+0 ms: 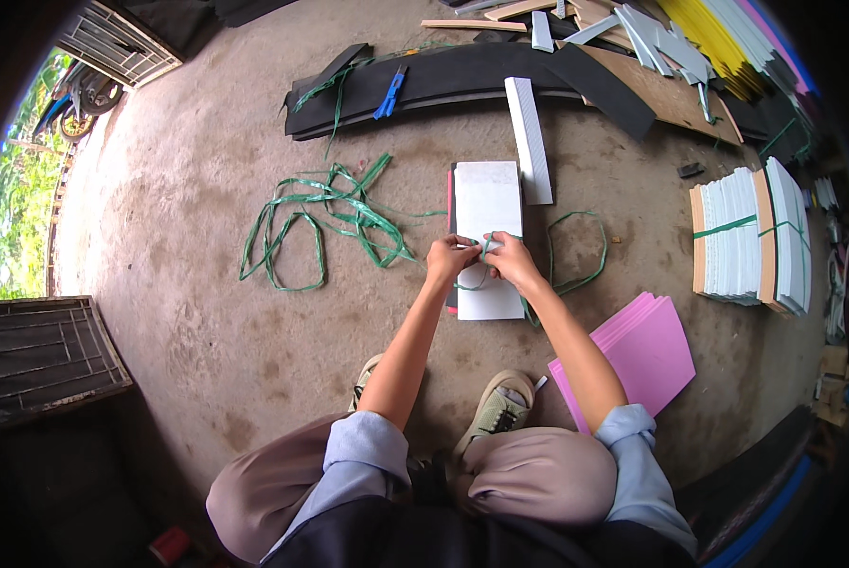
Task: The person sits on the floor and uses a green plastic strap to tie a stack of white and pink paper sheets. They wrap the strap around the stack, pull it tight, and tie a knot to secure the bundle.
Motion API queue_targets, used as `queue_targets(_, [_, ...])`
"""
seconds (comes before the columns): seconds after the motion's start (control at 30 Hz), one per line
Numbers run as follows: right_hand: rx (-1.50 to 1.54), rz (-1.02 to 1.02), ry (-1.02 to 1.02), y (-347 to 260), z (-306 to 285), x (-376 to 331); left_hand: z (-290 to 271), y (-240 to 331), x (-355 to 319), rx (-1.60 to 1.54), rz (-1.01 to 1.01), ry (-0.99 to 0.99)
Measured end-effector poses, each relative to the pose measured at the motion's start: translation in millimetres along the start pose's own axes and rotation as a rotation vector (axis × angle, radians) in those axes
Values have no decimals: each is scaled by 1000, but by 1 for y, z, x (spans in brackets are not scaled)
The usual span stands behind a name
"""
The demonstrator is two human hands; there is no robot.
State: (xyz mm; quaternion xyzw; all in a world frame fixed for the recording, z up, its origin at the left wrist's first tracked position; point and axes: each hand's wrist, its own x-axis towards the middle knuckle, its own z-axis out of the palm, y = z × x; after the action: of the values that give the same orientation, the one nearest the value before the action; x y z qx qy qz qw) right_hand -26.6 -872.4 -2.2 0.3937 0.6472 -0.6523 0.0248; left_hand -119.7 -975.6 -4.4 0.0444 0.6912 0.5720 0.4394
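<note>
At frame centre, the left hand [449, 257] and right hand [512, 258] pinch a green strap [576, 280] together over a white sheet stack [487, 237] on the concrete floor [207, 312]. If the pinch slackens, the strap could slip loose — the stack might splay.

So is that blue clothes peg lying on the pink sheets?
No, the blue peg lies on the long black strip, far from the pink sheets.

White bundle [487, 237] centre floor; strapped white bundles [751, 237] right.

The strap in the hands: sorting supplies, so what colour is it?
Green, clearest in the head view: the strap between both hands.
</note>
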Motion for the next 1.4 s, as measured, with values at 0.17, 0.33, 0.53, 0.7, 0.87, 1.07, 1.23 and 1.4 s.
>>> queue_targets(0.17, [-157,-68,30,3,3,2,-5,-7,3,46,38,7])
queue_targets(0.33, [-468,-185,149,-5,1,-3,5,1,-5,329,128,69])
queue_targets(0.53, [-830,-299,169,-7,-47,-13,-2,4,-3,330,216,107])
queue_targets(0.7, [-350,-167,67,-36,-167,-36,-6,8,1,329,218,153])
queue_targets(0.87, [-377,-107,496,-79,-272,-94,-9,8,-1,330,235,199])
queue_targets(1.07, [-828,134,1265,-49,-387,-117,7,5,7,320,249,178])
queue_targets(1.23, [-1304,37,1324,-36,-255,-75,2,5,4,239,204,183])
queue_targets(1.4, [-1117,-677,398,-28,-68,-30,1,-6,13,151,183,135])
